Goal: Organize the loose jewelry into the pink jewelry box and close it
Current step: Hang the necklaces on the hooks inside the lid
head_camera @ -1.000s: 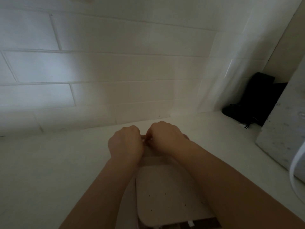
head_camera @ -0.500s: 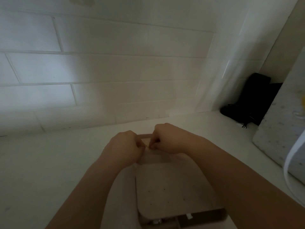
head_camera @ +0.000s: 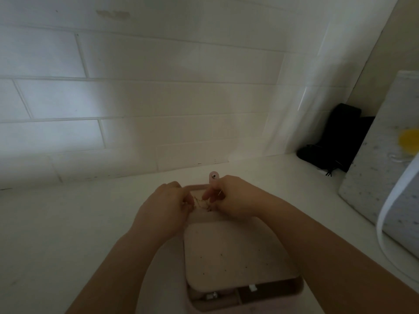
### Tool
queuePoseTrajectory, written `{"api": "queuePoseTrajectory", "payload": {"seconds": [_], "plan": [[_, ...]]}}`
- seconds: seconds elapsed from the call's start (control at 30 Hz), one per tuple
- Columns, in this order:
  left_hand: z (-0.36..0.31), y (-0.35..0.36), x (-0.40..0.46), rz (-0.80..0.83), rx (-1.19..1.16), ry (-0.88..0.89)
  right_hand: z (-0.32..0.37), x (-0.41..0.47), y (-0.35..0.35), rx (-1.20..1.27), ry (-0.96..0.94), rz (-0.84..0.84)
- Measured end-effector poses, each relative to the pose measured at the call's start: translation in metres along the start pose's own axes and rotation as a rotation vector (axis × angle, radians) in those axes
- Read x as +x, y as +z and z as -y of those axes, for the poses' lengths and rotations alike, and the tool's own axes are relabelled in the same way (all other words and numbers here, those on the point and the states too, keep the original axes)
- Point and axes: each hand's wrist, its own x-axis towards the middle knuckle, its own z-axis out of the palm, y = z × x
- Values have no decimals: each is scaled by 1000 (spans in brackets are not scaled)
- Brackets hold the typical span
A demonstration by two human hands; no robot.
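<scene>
The pink jewelry box lies open on the white counter in front of me, its lid folded flat away toward the wall. A pale perforated panel covers the middle of the box. At the lid's far edge the snap tab sticks out. A thin gold chain stretches between my two hands over the lid. My left hand pinches one end, my right hand pinches the other. Small pieces show in the box's near compartments.
A white tiled wall rises close behind the box. At the right stand a black pouch in the corner and a speckled white bag with a white strap. Bare counter lies to the left.
My hands have drawn slightly apart, and the gold chain now shows between them. The view has tilted down, revealing the snap tab and more of the box's near edge.
</scene>
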Motion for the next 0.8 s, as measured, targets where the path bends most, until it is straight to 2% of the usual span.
{"api": "queuePoseTrajectory", "payload": {"seconds": [0.17, 0.27, 0.37, 0.43, 0.53, 0.63, 0.7, 0.8], "plan": [[1, -3, -1, 67, -6, 56, 6, -6, -2, -38, -42, 127], [-1, -8, -5, 90, -236, 45, 5, -9, -3, 101, -46, 131], [1, -6, -4, -25, -444, -44, 0, -10, -4, 174, -7, 104], [4, -2, -1, -128, -391, -154, -2, -12, -6, 91, -6, 96], [8, 7, 0, -92, -322, -282, 3, -16, -1, -14, -46, -11], [7, 13, 1, -38, -449, -322, 5, -23, 8, -131, -118, -188], [4, 13, 1, -63, -551, -287, 3, -29, 11, -86, -141, -233], [-4, 8, -1, -141, -732, -192, 2, -40, 7, 59, -98, -216]]}}
